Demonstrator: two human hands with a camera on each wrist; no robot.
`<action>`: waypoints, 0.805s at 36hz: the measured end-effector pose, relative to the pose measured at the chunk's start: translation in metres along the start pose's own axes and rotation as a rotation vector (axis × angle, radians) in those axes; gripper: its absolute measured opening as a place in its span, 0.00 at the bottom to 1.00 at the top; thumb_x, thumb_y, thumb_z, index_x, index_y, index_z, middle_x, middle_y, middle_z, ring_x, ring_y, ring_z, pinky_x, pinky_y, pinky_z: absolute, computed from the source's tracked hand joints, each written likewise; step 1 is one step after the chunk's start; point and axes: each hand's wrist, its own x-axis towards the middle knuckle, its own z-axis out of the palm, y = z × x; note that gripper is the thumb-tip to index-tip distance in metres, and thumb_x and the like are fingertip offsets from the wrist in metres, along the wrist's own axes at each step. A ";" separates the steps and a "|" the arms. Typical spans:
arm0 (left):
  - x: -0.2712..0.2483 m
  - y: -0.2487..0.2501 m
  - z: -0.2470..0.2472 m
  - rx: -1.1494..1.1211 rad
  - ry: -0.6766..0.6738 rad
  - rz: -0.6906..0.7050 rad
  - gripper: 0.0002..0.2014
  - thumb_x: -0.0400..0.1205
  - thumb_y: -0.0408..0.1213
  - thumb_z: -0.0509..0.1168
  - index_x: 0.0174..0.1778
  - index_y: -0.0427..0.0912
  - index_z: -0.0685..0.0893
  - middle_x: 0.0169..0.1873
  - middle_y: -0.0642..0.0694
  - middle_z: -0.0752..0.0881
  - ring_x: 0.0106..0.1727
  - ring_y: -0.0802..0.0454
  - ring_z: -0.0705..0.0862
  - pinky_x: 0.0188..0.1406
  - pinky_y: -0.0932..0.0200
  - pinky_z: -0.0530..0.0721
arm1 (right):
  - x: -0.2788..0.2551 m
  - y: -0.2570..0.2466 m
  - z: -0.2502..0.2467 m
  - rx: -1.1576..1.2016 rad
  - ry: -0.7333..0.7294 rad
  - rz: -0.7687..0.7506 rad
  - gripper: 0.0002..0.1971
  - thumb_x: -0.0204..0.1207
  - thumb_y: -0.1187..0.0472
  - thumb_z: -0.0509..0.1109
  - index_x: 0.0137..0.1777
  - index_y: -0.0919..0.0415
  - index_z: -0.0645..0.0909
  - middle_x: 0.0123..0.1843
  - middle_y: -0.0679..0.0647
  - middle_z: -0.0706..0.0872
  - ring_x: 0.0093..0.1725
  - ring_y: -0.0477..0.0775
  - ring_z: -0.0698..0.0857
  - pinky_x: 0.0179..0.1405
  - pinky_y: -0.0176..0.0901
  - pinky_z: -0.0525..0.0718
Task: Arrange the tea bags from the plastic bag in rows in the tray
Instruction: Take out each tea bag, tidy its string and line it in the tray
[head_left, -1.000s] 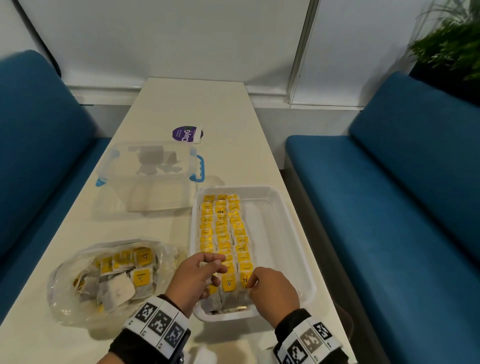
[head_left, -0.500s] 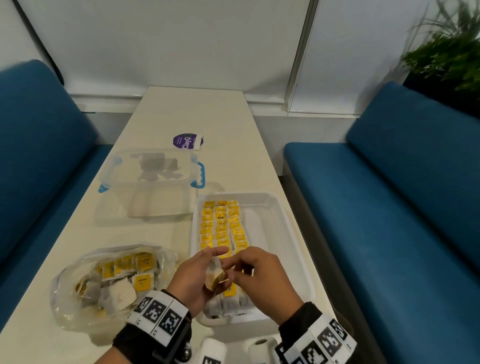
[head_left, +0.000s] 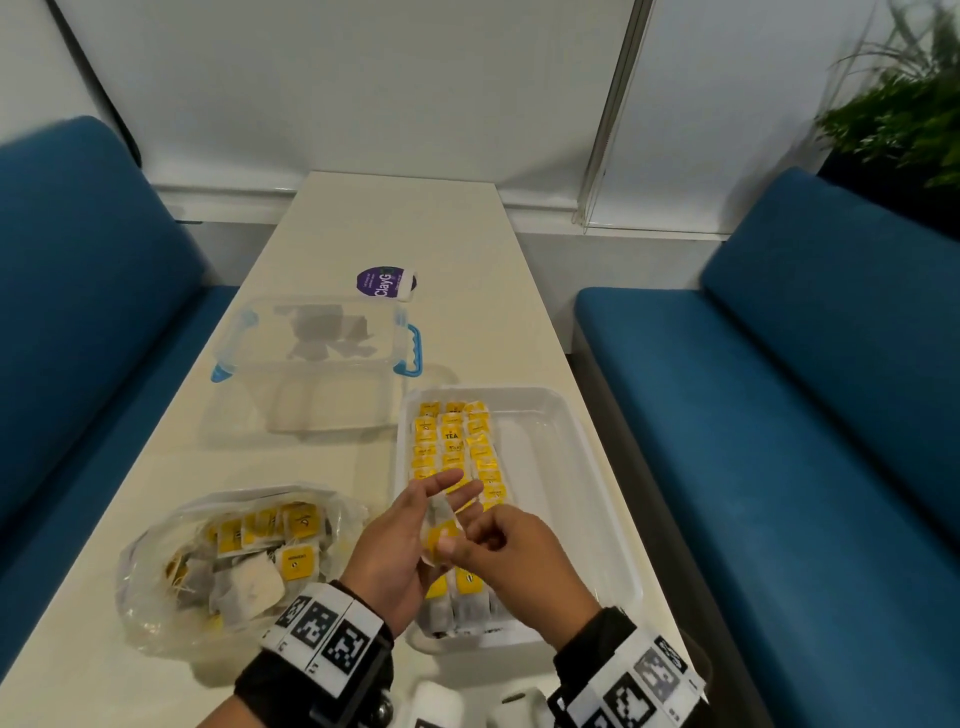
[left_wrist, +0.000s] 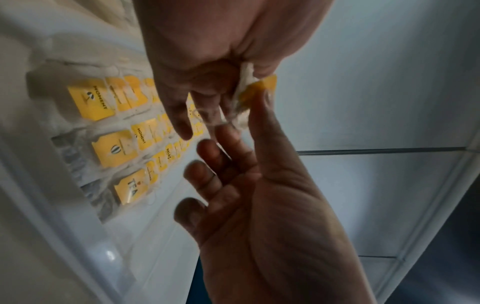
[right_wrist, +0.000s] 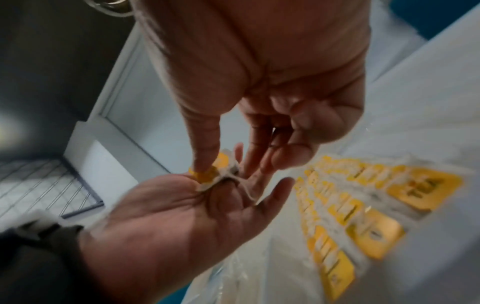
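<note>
Table (head_left: 322, 239): centre of the frame, a bench (head_left: 78, 291) at each side.
Tray (head_left: 582, 467): lower centre, on the table; tea bags (head_left: 452, 441) in rows in its left part.
Plastic bag (head_left: 171, 561): lower left, left of the tray.
Lidded container (head_left: 311, 358): behind the bag, upper left of the tray.
Plant (head_left: 904, 104): upper right corner.

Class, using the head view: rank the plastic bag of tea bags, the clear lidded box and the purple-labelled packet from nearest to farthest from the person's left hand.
1. Plastic bag: just left of the left hand, at the table's near end.
2. Clear lidded box: farther up the table, beyond the bag.
3. Purple-labelled packet: farthest, behind the box.
</note>
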 end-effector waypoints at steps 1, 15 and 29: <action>0.001 -0.001 0.000 0.003 -0.007 0.019 0.21 0.87 0.48 0.46 0.60 0.41 0.81 0.57 0.43 0.88 0.61 0.44 0.85 0.57 0.45 0.82 | 0.000 -0.002 0.000 0.031 -0.048 0.010 0.14 0.70 0.55 0.77 0.33 0.57 0.76 0.29 0.47 0.76 0.26 0.39 0.72 0.31 0.31 0.73; 0.004 -0.001 -0.010 0.387 0.018 0.123 0.11 0.83 0.29 0.58 0.54 0.48 0.82 0.56 0.50 0.86 0.53 0.52 0.85 0.51 0.55 0.78 | 0.020 -0.015 -0.042 -0.206 0.243 -0.213 0.09 0.74 0.57 0.73 0.35 0.51 0.77 0.36 0.46 0.84 0.39 0.41 0.80 0.40 0.28 0.76; 0.004 0.005 -0.002 0.581 0.013 0.291 0.10 0.73 0.25 0.71 0.45 0.43 0.84 0.38 0.45 0.88 0.37 0.54 0.85 0.33 0.71 0.81 | 0.033 -0.020 -0.031 0.153 -0.003 -0.094 0.06 0.74 0.68 0.72 0.39 0.61 0.78 0.32 0.56 0.81 0.26 0.41 0.78 0.25 0.29 0.76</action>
